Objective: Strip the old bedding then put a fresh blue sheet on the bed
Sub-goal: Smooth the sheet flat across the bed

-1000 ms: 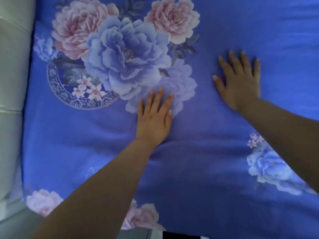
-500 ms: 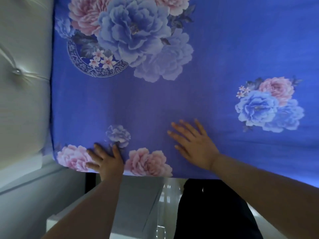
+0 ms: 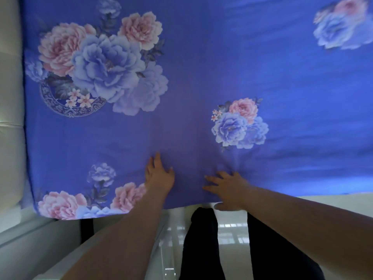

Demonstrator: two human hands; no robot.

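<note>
The blue floral sheet [image 3: 201, 81] lies spread over the bed, reaching its near edge. It looks light, soft and limp — best pinched along the near hem or at a corner. The left hand [image 3: 160, 177] and right hand [image 3: 229, 187] press flat on it by that edge, fingers loosely spread. No writing is readable.

You had the blue cotton sheet printed with pink and lilac peonies [image 3: 201, 77] spread flat over the bed, nearly smooth, its near edge hanging just over the side.
</note>
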